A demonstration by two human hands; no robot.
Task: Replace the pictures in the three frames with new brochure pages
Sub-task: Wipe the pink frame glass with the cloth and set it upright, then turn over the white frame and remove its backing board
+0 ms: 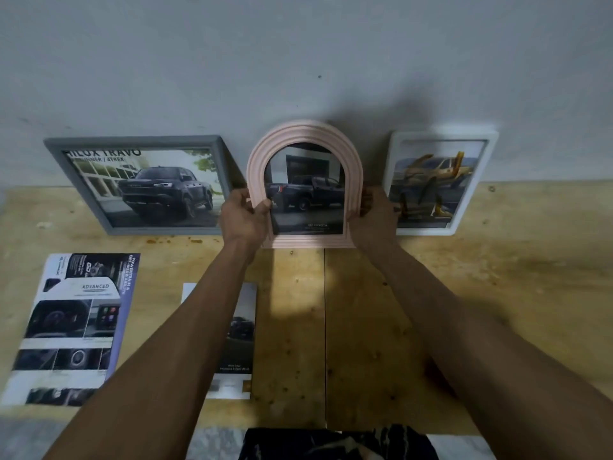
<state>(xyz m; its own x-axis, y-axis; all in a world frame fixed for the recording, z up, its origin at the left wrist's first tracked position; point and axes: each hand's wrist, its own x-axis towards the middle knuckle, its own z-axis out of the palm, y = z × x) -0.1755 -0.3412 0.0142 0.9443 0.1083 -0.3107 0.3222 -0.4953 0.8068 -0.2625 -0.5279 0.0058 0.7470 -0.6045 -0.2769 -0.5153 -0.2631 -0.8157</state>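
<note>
Both hands are on it. I see the left hand (244, 218) wrapped round the left edge of the pink arched frame (305, 134), thumb across the front rim, fingers tucked behind. The right hand (372, 212) grips the right edge the same way, fingers curled over the side. Between them the arched frame stands upright, its foot on the wooden counter (497, 277) and its top against the grey wall (298, 44). Inside it I read a dark pickup truck parked by a building, with small white lettering at the bottom.

Just to the left, a grey rectangular frame (132, 141) leans on the wall; it shows a dark truck head-on under large lettering. Its right end sits close beside the left hand. Just to the right, a white frame (492, 137) leans likewise, holding a page with a yellow vehicle; its left edge is partly hidden behind the right hand.

Nearer to me, flat on the counter, lies a brochure sheet (73, 327) at far left, full of dashboard and interior shots. Next to it, a second loose page (243, 333) with a dark car lies partly under the left forearm. A seam runs down the counter between my two arms, and a patterned dark fabric (338, 443) shows at the bottom edge.
</note>
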